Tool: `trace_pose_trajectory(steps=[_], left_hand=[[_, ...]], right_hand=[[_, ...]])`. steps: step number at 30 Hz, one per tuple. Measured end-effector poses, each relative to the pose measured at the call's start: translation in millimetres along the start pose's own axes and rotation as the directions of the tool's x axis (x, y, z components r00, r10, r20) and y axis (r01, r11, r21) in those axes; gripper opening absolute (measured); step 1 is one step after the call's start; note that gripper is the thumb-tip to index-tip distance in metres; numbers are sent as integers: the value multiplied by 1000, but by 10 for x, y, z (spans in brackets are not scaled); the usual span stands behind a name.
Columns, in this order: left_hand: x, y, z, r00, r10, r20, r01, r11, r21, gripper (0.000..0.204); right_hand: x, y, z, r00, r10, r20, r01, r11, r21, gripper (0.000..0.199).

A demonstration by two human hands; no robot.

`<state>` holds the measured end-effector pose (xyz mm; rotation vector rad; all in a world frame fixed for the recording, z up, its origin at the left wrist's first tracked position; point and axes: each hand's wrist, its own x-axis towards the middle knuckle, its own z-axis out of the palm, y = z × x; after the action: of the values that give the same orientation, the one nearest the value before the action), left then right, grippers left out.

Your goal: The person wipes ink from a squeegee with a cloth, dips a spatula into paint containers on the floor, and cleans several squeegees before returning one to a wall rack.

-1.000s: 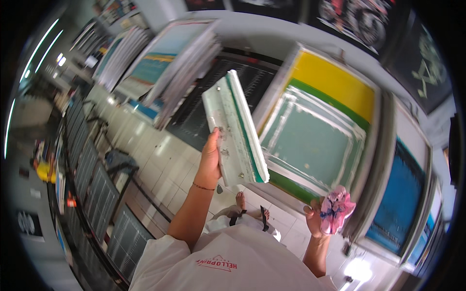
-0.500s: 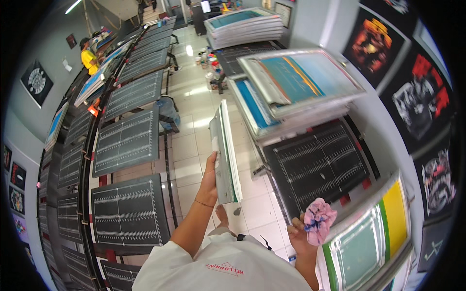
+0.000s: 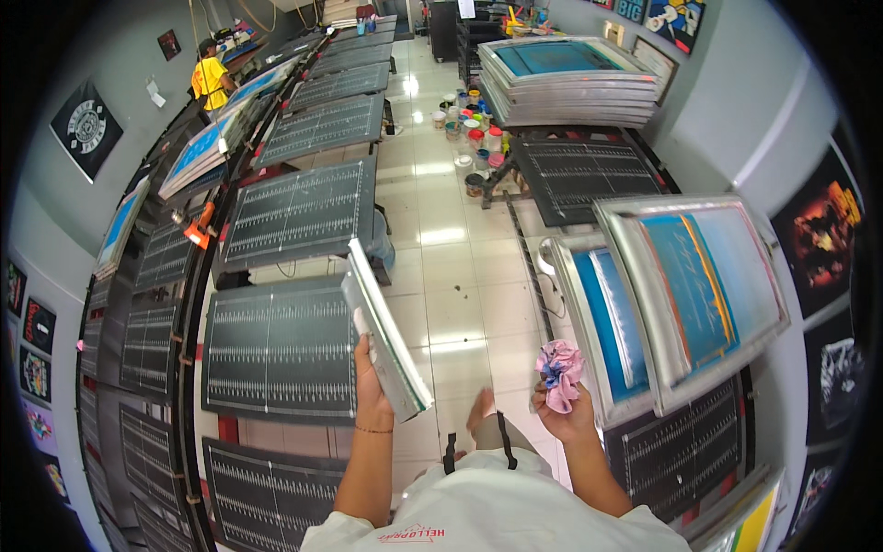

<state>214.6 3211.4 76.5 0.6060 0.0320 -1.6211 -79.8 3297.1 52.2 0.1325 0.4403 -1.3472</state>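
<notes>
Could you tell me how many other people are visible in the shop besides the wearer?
1: a person in a yellow shirt stands at the far left end of the row of black printing tables. Others may be hidden.

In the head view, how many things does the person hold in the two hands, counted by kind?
Screen-printing frame: 1, held upright in the left hand, frame at
Crumpled pink and blue rag: 1, in the right hand, rag at
Total: 2

Screen-printing workshop: rows of black platens [image 3: 280, 350], stacked framed screens [image 3: 561, 78].
</notes>
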Motion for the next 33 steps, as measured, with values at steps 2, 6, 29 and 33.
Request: trace_pose_trajectory(steps=[2, 6, 29, 33], left_hand=[[455, 223, 54, 999, 37, 21, -38, 997, 60, 33], [1326, 629, 480, 989, 128, -76, -130, 991, -23, 29], [8120, 2372, 3080, 956, 262, -130, -262, 965, 13, 31], [9263, 2581, 3505, 960, 276, -36, -274, 959, 71, 29]], right_hand=[[612, -67, 114, 999, 5, -46, -6, 999, -35, 20], [2034, -250, 406, 998, 16, -65, -17, 1000, -26, 18], [8955, -1442, 3161, 998, 70, 9, -65, 962, -266, 15], [10024, -1603, 3408, 988, 12, -152, -43, 979, -199, 24]])
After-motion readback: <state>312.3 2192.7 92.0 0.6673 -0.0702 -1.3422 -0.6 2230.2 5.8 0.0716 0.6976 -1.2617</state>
